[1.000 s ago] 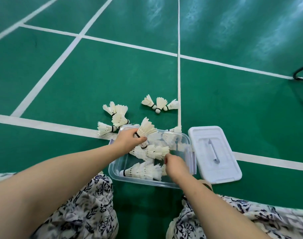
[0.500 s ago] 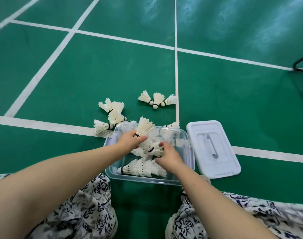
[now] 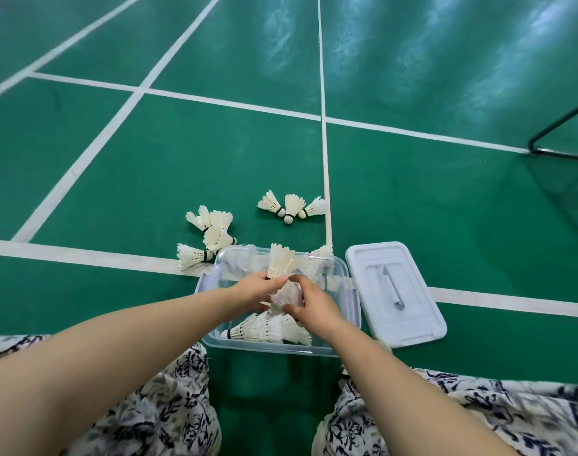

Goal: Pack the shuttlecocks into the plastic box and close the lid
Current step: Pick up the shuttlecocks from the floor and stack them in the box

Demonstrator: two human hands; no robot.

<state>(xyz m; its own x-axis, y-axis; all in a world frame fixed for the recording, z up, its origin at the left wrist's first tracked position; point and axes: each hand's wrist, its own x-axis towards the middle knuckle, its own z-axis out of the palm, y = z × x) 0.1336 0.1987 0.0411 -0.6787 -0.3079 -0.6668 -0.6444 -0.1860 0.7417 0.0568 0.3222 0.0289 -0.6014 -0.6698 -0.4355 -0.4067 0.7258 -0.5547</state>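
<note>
On the floor [image 3: 133, 179]: clear box [image 3: 355, 311] sitting open, lid off.
Lid [image 3: 396, 291]: flat at the box's 3 o'clock, just beside it.
Left hand [image 3: 258, 289]: pinching a shuttlecock [image 3: 280, 263] by its base, feathers up, over the box.
Right hand [image 3: 314, 306]: fingers curled on a second shuttlecock [image 3: 286, 296], right beside the left hand.
Packed shuttlecocks [image 3: 267, 330]: lying along the box's 6 o'clock wall.
Loose trio [image 3: 292, 207]: on the floor at the box's 12 o'clock.
Loose cluster [image 3: 212, 232]: at 11 o'clock.

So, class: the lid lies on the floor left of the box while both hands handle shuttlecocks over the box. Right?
Not quite. The head view shows the lid lying on the floor right of the box, not left. The left hand and right hand do handle shuttlecocks over the box.
</note>
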